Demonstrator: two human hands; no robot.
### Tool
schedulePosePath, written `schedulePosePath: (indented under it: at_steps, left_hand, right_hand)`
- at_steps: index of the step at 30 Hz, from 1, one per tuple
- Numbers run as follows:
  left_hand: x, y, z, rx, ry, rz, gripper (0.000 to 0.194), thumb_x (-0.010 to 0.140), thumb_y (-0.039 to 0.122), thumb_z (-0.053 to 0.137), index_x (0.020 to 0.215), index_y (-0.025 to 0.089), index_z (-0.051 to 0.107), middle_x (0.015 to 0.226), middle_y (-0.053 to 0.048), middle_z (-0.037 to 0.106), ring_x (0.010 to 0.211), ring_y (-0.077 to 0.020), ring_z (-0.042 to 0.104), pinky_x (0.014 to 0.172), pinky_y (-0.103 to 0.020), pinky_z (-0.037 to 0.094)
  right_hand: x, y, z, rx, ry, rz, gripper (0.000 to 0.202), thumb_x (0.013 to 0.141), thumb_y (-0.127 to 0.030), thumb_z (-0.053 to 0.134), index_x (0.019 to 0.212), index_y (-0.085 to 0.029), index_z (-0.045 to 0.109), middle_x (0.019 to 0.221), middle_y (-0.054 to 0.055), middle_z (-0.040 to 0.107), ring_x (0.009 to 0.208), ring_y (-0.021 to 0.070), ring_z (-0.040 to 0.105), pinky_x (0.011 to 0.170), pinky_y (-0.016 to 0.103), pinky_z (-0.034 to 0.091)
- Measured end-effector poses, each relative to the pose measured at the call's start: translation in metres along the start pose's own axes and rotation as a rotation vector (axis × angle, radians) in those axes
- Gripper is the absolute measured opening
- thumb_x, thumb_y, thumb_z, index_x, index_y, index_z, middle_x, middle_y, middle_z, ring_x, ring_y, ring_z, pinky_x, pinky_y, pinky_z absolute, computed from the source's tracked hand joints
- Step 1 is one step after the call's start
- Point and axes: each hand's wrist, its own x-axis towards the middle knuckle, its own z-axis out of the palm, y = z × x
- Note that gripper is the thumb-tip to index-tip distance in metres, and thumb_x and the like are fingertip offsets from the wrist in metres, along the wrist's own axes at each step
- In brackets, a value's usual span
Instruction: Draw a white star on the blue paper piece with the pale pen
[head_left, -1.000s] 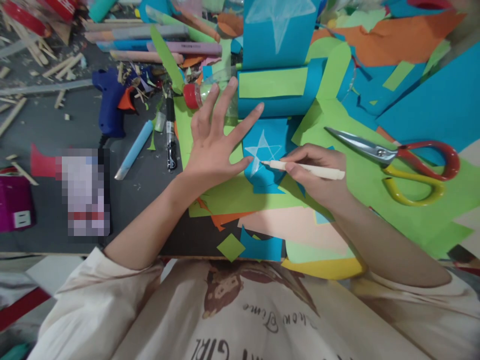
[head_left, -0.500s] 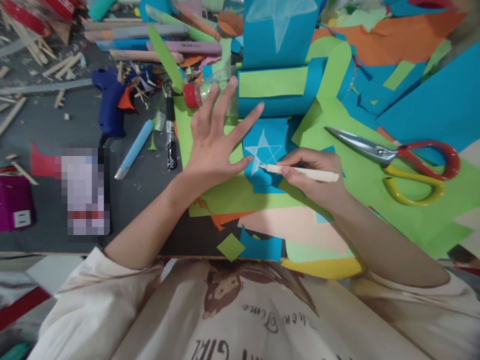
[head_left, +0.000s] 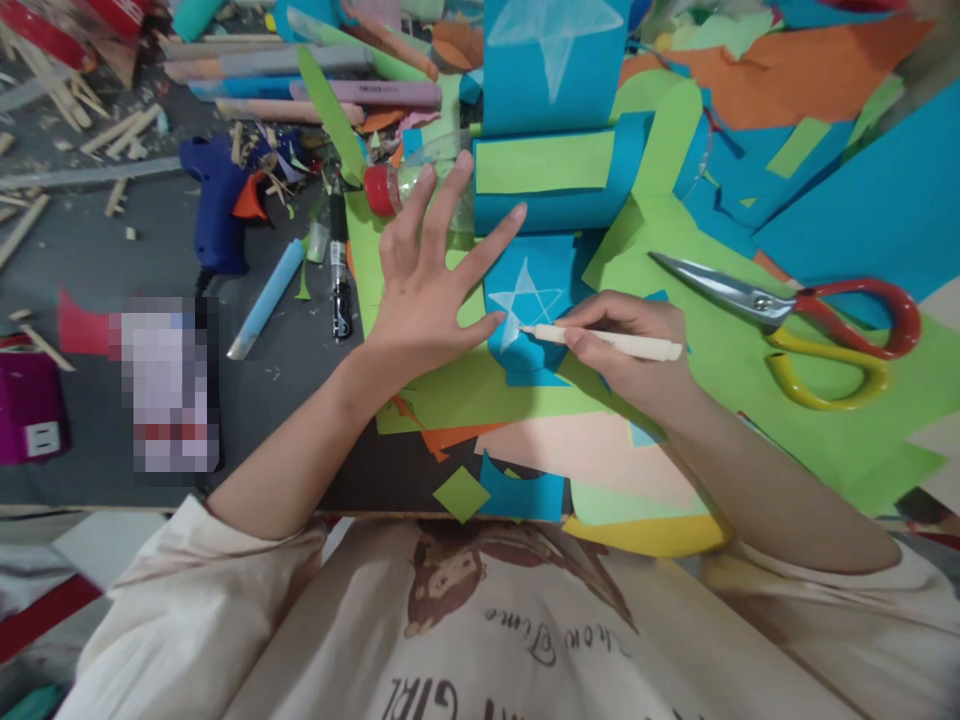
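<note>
My left hand (head_left: 427, 280) lies flat with its fingers spread on green paper, the thumb tip touching the left edge of a small blue paper piece (head_left: 551, 280) that bears a white star outline (head_left: 525, 300). In my right hand (head_left: 630, 345) I hold a cream white pen (head_left: 622, 342), its tip resting on the star's lower right. A clear bottle with a red cap (head_left: 384, 190) lies just beyond my left fingertips.
Red and yellow scissors (head_left: 795, 320) lie on green paper (head_left: 705, 340) at the right. A blue glue gun (head_left: 214, 205), a black marker (head_left: 341, 260) and a light blue stick (head_left: 266, 300) lie at the left. Coloured paper sheets and wooden sticks cover the far side.
The pen tip has shifted slightly left along the star, then back a little. My left hand has stayed in place.
</note>
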Motion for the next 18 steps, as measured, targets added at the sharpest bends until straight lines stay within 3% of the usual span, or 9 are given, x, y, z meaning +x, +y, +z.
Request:
schedulePosePath:
  at_steps: [3, 9, 18]
  left_hand:
    - [0.0005, 0.0001, -0.0002, 0.007, 0.0, 0.005, 0.073, 0.085, 0.063, 0.054, 0.153, 0.045, 0.033, 0.165, 0.012, 0.019, 0.155, -0.0352, -0.011, 0.126, -0.06, -0.002]
    - [0.0003, -0.0004, 0.0004, 0.008, 0.017, 0.011, 0.073, 0.085, 0.06, 0.056, 0.152, 0.045, 0.034, 0.164, 0.011, 0.024, 0.155, -0.0342, -0.009, 0.126, -0.059, -0.001]
    - [0.0006, 0.001, -0.0004, -0.008, -0.007, 0.0, 0.073, 0.086, 0.063, 0.053, 0.153, 0.044, 0.033, 0.165, 0.009, 0.023, 0.154, -0.0346, -0.015, 0.125, -0.061, -0.003]
  right_hand:
    - [0.0003, 0.0006, -0.0003, 0.019, 0.04, -0.037, 0.012, 0.081, -0.026, 0.067, 0.069, -0.024, 0.067, 0.059, -0.001, 0.067, 0.05, 0.0124, 0.056, 0.045, 0.026, 0.04]
    - [-0.0018, 0.0007, -0.0003, -0.021, -0.096, -0.028, 0.012, 0.082, -0.033, 0.069, 0.075, -0.024, 0.07, 0.061, 0.0, 0.067, 0.051, 0.0134, 0.057, 0.047, 0.027, 0.042]
    - [-0.0018, 0.0011, -0.0014, -0.03, -0.149, -0.013, 0.018, 0.083, -0.039, 0.068, 0.071, -0.026, 0.069, 0.06, 0.0, 0.066, 0.052, 0.0156, 0.057, 0.048, 0.03, 0.043]
